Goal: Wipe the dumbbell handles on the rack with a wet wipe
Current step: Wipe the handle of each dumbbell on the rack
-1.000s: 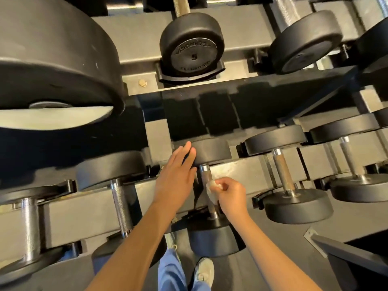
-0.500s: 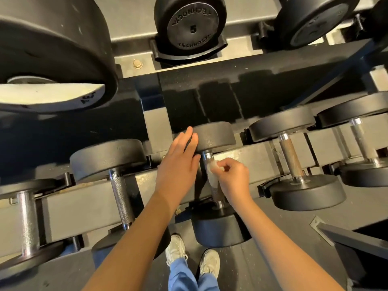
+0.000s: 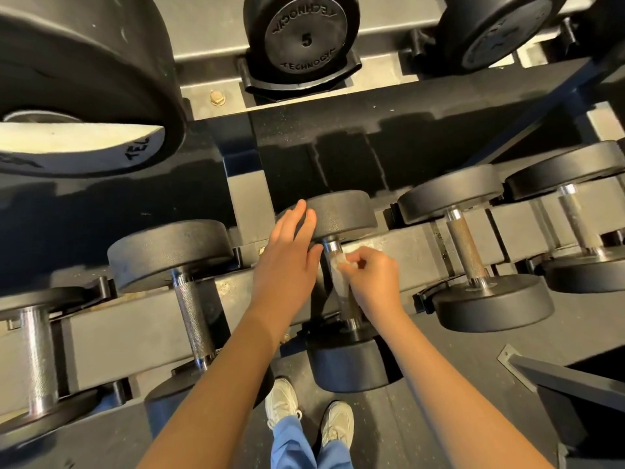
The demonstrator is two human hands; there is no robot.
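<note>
Wet wipe (image 3: 339, 267) sits bunched against the upper part of the handle (image 3: 348, 304) of the middle dumbbell on the lower tier, just below its far head (image 3: 341, 214). Right hand (image 3: 375, 279) pinches it there, fingers curled. Whether the wipe goes fully round the bar I can't tell, since the hand hides that side. Left hand (image 3: 287, 262) lies flat, fingers straight, on the rim of the far head, gripping nothing, prob. steadying it.

Handling, as I judge it: the wipe is light, limp and damp, so it'll bunch and slip unless wrapped round the bar and squeezed. Best held w/ fingers and thumb ringed round the handle, then slid end to end. The handle is rigid steel and looks textured mid-length, so it may drag at the wipe. The dumbbell is heavy and could roll in its cradle, so brace it at the head; no lifting needed.

Near head (image 3: 348, 363) sits at the front of the rack (image 3: 135, 333). Left of it is a dumbbell w/ a knurled handle (image 3: 192, 316), right of it one w/ a brownish handle (image 3: 465, 245). The upper tier carries a dumbbell marked 5 (image 3: 306, 38). Below are white shoes (image 3: 282, 401).
</note>
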